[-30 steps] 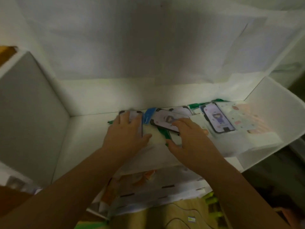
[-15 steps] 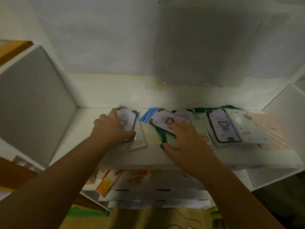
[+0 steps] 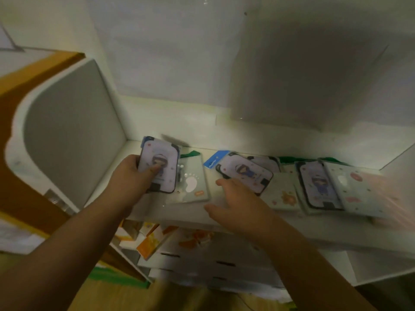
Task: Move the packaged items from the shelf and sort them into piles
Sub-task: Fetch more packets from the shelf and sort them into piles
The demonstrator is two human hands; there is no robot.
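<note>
left hand [image 3: 132,176]: grips a purple cartoon phone case pack [image 3: 160,168], thumb across its face, other fingers curled behind the left edge. Pack looks lifted and tilted off the shelf [image 3: 224,131], far left end.
right hand [image 3: 238,198]: holds nothing, fingers spread and relaxed, palm down. Fingertips just touching or just short of the near edge of the blue-header purple case pack [image 3: 244,176]; blur, cannot tell which.
under left fingers: grey-green footprint pack [image 3: 193,182] lies flat just right of the held pack, partly covered by it.
beyond right fingers: another purple pack [image 3: 265,163] tucked behind the blue-header one; green header cards behind that.
right of right hand: pale bear-print pack [image 3: 285,196], then a third purple cartoon case [image 3: 318,185], then a white dotted pack [image 3: 357,189] overlapping it. All on the shelf, overlapping in a loose row.
below the hands: lower shelf holds orange-and-white boxes [image 3: 150,239] and flat white cartons [image 3: 213,257].
progress: early, as I read it. One pack in hand; six or so on the shelf, designs mixed. No finished pile in view.
left to do: pull the remaining packs, group purple cases together, grey-green/white prints apart. Where the piles go is out of frame.
likely next: right hand takes the blue-header pack, same design as the one held. Judgement only.
risk: packs are slick and overlapped, so dragging one may shift its neighbours.
</note>
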